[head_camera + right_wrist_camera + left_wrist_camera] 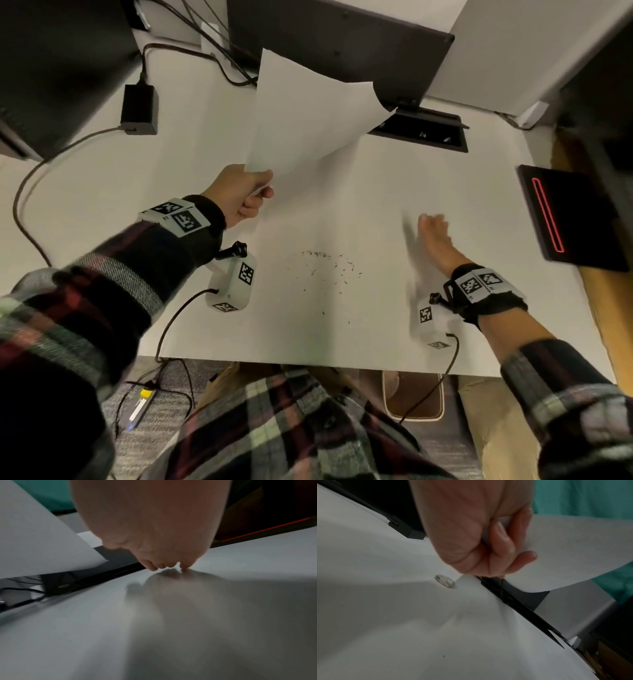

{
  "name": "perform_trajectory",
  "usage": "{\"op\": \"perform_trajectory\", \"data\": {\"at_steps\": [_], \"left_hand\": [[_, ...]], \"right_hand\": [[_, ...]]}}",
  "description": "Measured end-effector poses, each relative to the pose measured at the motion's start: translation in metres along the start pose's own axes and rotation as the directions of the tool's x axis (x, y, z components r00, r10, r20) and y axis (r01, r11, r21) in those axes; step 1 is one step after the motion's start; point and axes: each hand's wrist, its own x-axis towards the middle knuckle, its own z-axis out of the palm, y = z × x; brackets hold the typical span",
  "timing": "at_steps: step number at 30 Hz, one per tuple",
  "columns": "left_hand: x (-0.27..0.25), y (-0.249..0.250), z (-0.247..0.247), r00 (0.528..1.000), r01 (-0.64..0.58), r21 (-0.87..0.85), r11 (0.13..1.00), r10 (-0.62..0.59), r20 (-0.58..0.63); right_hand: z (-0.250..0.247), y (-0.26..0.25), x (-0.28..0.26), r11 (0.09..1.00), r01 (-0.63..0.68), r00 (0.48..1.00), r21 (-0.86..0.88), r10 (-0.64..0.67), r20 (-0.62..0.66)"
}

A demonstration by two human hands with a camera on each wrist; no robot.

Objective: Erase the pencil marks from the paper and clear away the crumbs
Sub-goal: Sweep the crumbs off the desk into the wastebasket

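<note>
Head view: left hand (245,195) pinches corner of paper (308,116), sheet lifted clear of surface (411,192). Crumbs (325,270) scattered mid-surface. Right hand (433,236) blurred, fingers extended, grip wide, holding nothing.

Left wrist view: paper (573,550) light, floppy; edge hold suits. Eraser (444,583) on surface.

Right wrist view: fingertips (184,569) touch surface.

No readable writing.
</note>
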Motion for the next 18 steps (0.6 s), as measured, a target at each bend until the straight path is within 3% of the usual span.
{"op": "perform_trajectory", "data": {"at_steps": [3,7,9,11,14,18], "left_hand": [[0.001,-0.001,-0.001,1.0,0.002,0.003,1.0,-0.002,0.01],[0.003,-0.004,-0.001,1.0,0.003,0.011,1.0,-0.003,0.012],[0.003,-0.004,0.0,1.0,0.0,0.019,1.0,0.0,0.021],[0.004,-0.004,0.002,0.999,-0.004,0.027,1.0,0.003,0.039],[0.005,-0.002,0.005,0.998,-0.006,0.037,0.999,0.003,0.061],[0.006,-0.001,0.008,0.997,-0.001,0.036,0.999,-0.001,0.079]], "right_hand": [[0.013,0.0,-0.003,0.983,0.036,0.997,-0.179,-0.023,0.075],[0.053,-0.023,-0.02,0.959,0.164,0.974,-0.231,-0.121,0.192],[0.074,-0.033,-0.033,0.953,0.258,0.94,-0.16,-0.208,0.271],[0.082,-0.041,-0.047,0.959,0.276,0.9,0.061,-0.28,0.335],[0.069,-0.041,-0.056,0.932,0.224,0.934,0.284,-0.289,0.21],[0.032,-0.019,-0.05,0.973,0.06,0.998,0.221,-0.064,0.01]]}}
